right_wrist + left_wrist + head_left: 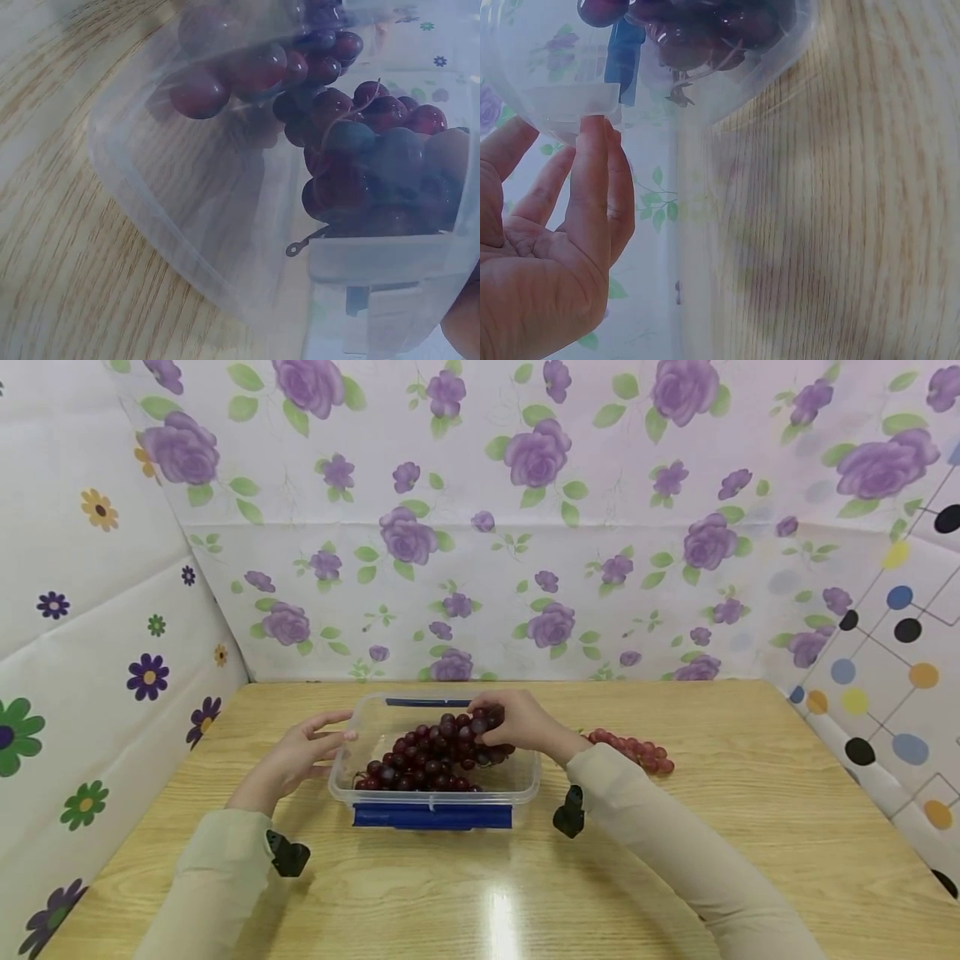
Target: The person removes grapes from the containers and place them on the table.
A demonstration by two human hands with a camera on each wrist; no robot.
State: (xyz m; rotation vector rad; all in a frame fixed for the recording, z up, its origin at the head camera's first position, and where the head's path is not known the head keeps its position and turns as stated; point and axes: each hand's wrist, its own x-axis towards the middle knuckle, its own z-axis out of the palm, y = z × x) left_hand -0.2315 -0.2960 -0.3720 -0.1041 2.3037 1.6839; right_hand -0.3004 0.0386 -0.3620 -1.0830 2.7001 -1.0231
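A clear plastic container with blue clips sits on the table, and dark red grapes lie inside it. My right hand reaches over the container's right side and grips dark grapes by their upper end; in the right wrist view these grapes show a thin stem, and only a bit of the hand appears at the edge. Whether they are one bunch or two, I cannot tell. At the left wall, my left hand has its fingers spread; in the left wrist view its fingertips touch the container's side flap.
A bunch of lighter red grapes lies on the wooden table to the right of the container, partly behind the right forearm. Flowered cloth hangs behind the table, with patterned cloths at both sides.
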